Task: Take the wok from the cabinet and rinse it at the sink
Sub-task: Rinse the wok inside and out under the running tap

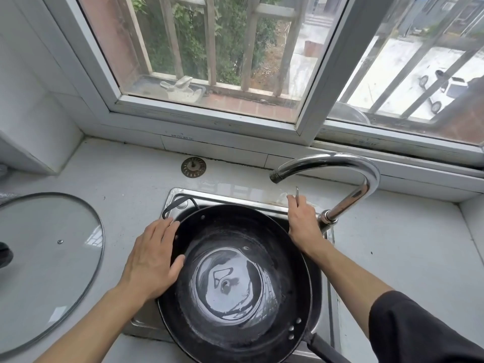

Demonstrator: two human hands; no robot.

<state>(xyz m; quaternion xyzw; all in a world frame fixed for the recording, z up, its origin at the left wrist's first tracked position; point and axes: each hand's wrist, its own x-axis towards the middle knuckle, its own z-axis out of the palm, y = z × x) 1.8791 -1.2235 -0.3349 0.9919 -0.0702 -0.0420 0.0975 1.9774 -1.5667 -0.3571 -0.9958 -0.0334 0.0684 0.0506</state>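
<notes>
Black wok (235, 279) nearest, sitting in the steel sink (183, 197), shallow water pooled in its bottom, long handle pointing toward the camera. Left hand (152, 260) flat on the wok's left rim, grip released, fingers straight. Right hand (303, 224) at the wok's far right rim, grip closed around the thin faucet lever (297, 196). Chrome faucet (340, 179) arching over the wok. Glass lid (49, 258) left of the wok on the pale desk (392, 244); sink strainer (193, 167) beyond; window (209, 61) behind.

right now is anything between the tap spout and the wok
Nothing visible. The curved chrome faucet's spout hangs in open air above the black round metal wok's far rim; the right hand on the faucet lever sits beside that path.
</notes>
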